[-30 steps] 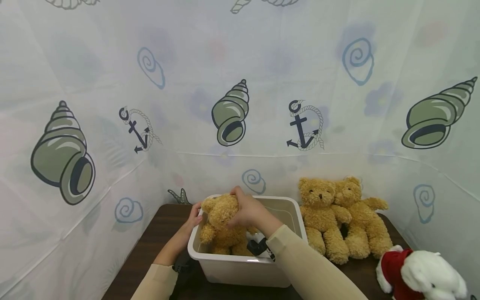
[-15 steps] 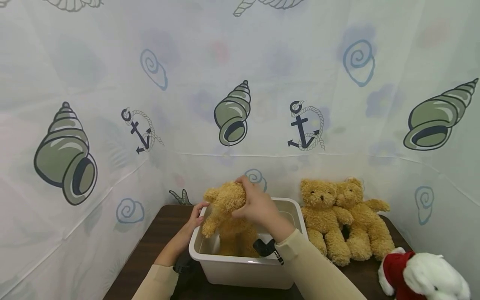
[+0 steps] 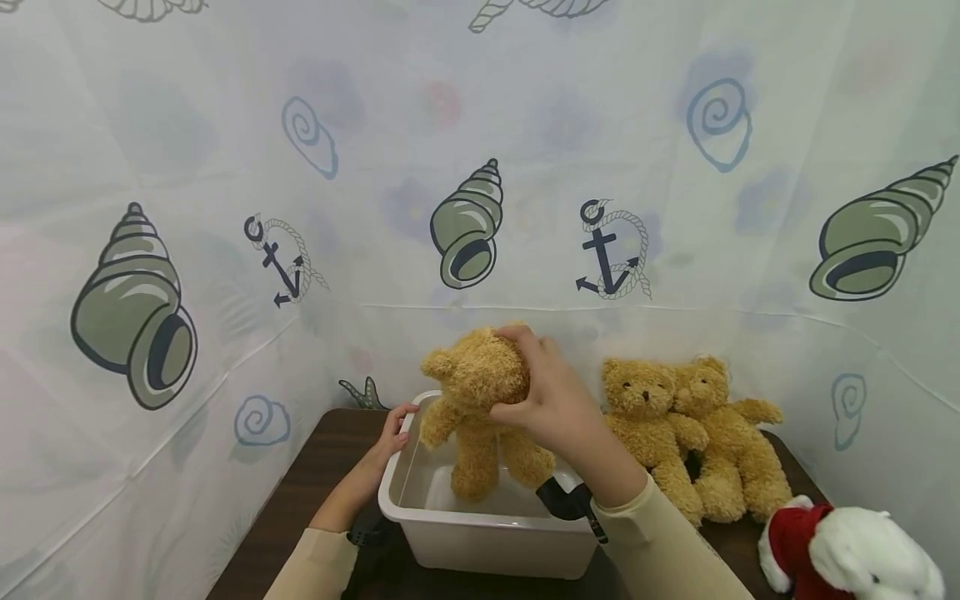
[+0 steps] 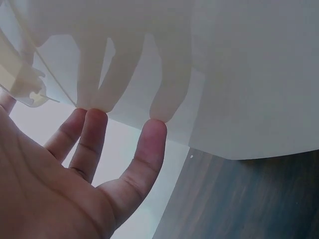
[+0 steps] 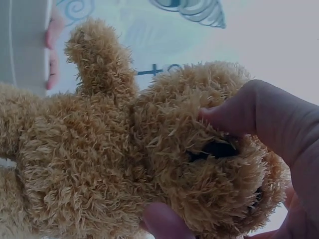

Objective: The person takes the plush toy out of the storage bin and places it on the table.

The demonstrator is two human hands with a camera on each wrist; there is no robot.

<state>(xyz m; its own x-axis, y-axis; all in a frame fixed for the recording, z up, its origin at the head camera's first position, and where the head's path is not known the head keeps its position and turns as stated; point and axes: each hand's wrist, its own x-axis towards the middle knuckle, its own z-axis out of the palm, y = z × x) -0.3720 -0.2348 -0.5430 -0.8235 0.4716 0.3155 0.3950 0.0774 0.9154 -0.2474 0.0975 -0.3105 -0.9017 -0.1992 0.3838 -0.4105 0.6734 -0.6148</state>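
A fluffy golden-brown teddy bear (image 3: 480, 375) hangs upright over a white plastic bin (image 3: 487, 520), its legs within the bin's outline in the head view. My right hand (image 3: 551, 400) grips the bear by its head. In the right wrist view, the right thumb and fingers press into the fur of the bear's head (image 5: 194, 149), and a dark eye and nose show. My left hand (image 3: 390, 433) holds the bin's rim at its left side. Seen from the left wrist, several fingertips (image 4: 152, 137) touch the bin's smooth wall.
Two more golden teddy bears (image 3: 647, 433) sit side by side to the right of the bin. A white plush animal in a red top (image 3: 862, 554) lies at the front right. All stand on a dark wooden table (image 3: 315, 467), with a shell-and-anchor curtain (image 3: 540, 125) behind.
My right hand has lifted the teddy bear up and slightly right, so its legs show over the bin's inside. The left hand has stayed at the rim.
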